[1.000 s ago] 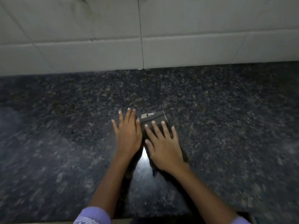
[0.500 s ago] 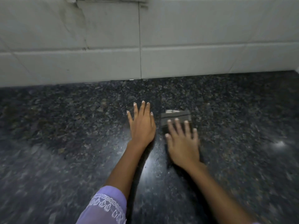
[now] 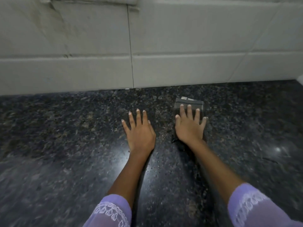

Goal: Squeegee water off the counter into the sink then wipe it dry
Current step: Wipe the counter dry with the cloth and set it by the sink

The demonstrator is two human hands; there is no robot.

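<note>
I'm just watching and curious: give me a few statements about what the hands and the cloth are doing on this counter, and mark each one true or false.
1. The right hand lies flat on a dark cloth. True.
2. The left hand is also on the cloth. False: it rests palm down on the bare counter, apart from the cloth.
3. The cloth touches the tiled wall. False: a strip of counter shows between them.
4. The counter is dark speckled stone. True.
5. A sink is visible beside the hands. False: none is in view.
</note>
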